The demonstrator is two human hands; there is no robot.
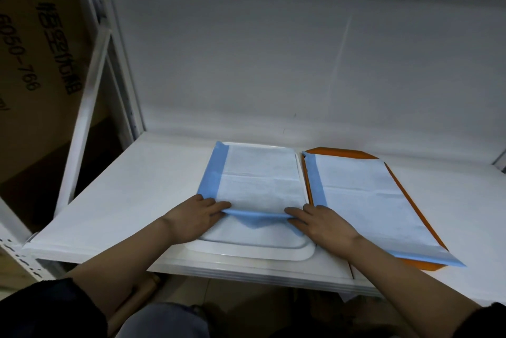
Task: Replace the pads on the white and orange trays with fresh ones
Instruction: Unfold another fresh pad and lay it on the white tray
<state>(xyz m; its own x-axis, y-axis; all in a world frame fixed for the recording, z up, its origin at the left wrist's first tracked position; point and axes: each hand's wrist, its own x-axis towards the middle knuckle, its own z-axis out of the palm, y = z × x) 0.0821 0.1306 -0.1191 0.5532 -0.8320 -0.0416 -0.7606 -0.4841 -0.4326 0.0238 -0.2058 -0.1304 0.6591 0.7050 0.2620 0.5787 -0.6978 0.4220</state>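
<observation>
— Hands first: what are they doing?
— Both rest on the white tray (273, 254) at 6 o'clock. The left hand (195, 218) and right hand (319, 224) each pinch the folded blue edge of the near pad (260, 187), fingers curled over it.
— And the second pad?
— The other pad (367, 200) lies flat on the orange tray (342, 152), at 3 o'clock from the white one, the two trays just beside each other on the shelf (137, 187).
— Anything else?
— Cardboard box (35, 63) at 9 o'clock.
</observation>
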